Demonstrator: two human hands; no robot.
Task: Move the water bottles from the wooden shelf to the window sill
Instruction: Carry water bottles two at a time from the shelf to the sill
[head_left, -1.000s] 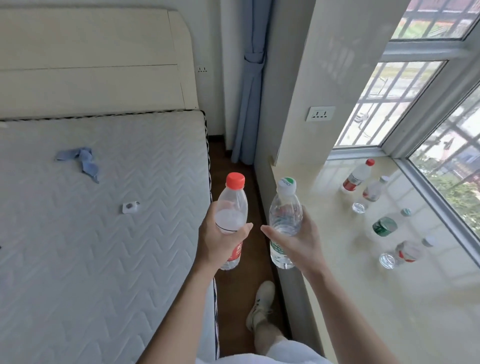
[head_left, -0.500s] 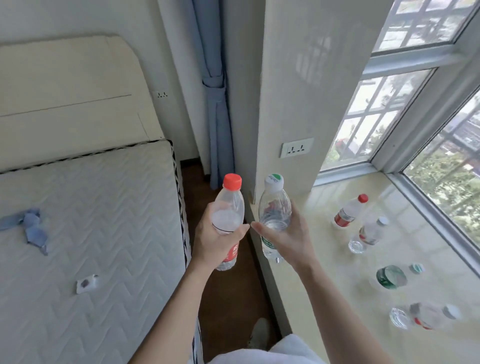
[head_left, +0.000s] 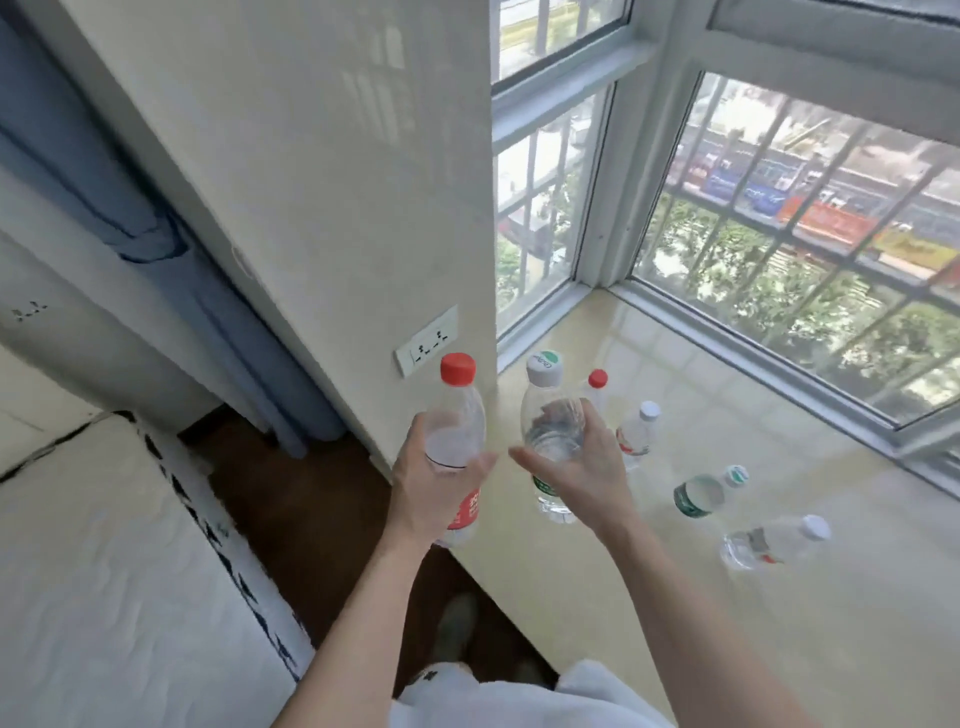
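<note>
Left hand (head_left: 431, 483) clenched around red-capped bottle (head_left: 456, 431), right hand (head_left: 576, 470) around white-capped bottle (head_left: 550, 431), both upright above cream window sill (head_left: 675, 597) beside bed (head_left: 104, 571).

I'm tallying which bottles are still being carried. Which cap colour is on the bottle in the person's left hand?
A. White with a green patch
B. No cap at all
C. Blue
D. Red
D: the left hand grips the red-capped bottle around its middle, while the white-and-green-capped bottle is in the right hand; both bottles are upright and not yet set on the window sill.
</note>
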